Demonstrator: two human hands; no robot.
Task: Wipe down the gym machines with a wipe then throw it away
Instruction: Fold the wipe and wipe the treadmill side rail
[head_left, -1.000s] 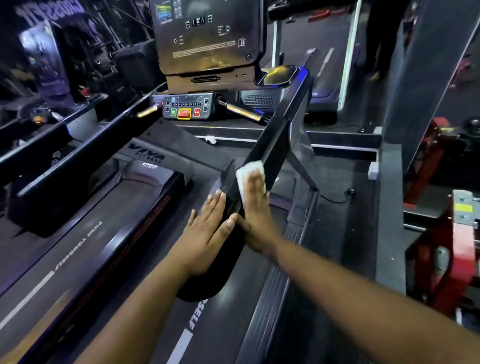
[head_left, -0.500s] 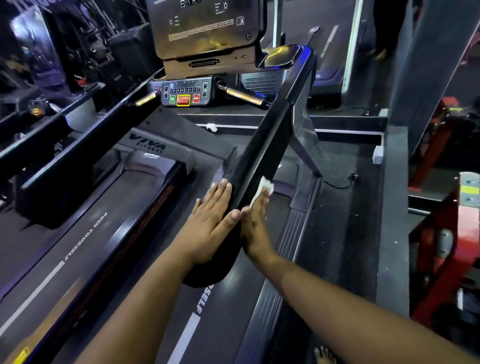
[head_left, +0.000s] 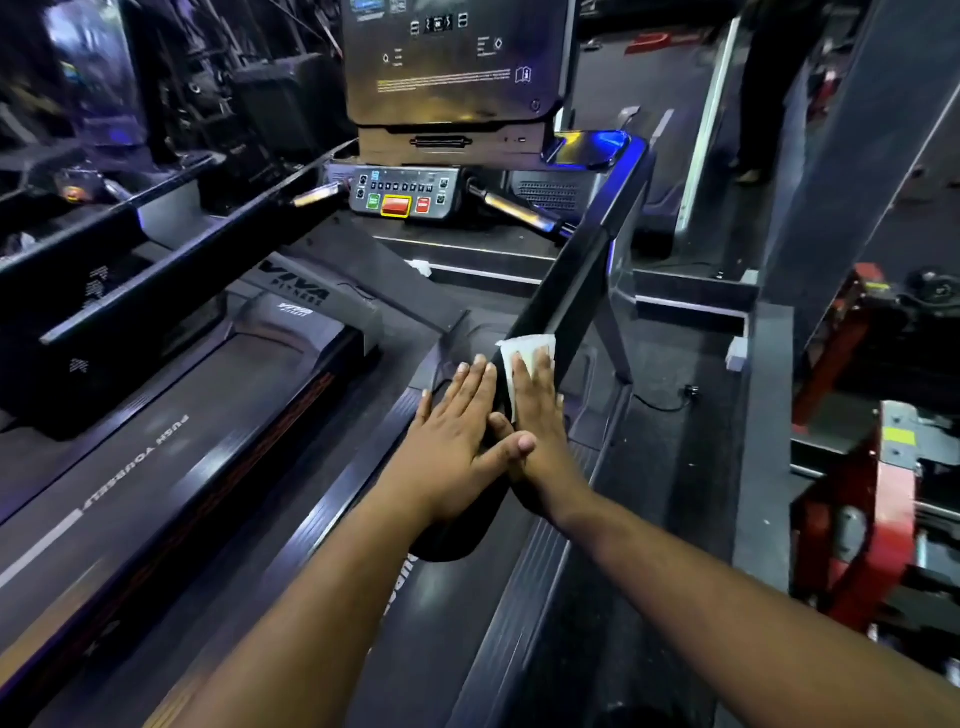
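A black treadmill handrail (head_left: 571, 280) runs from the console down toward me on the right side of the machine. My right hand (head_left: 540, 415) lies flat with straight fingers on the rail's outer side, pressing a white wipe (head_left: 524, 348) against it; the wipe's top edge shows above the fingertips. My left hand (head_left: 457, 431) lies flat on the rail's inner side, fingers straight, its thumb reaching across toward the right hand. The rail's rounded near end (head_left: 452, 540) sits below both wrists.
The treadmill console (head_left: 447, 62) and button panel (head_left: 402, 195) stand ahead, the belt (head_left: 171, 457) lies to the left, and the left handrail (head_left: 171, 260) beyond it. A red machine frame (head_left: 872, 519) stands at the right. A grey pillar (head_left: 852, 156) rises at right. A person's legs (head_left: 753, 104) show far back.
My right hand has slid the wipe up along the rail again after sliding down half a second ago. More of the wipe shows now. My left hand stays flat on the rail.
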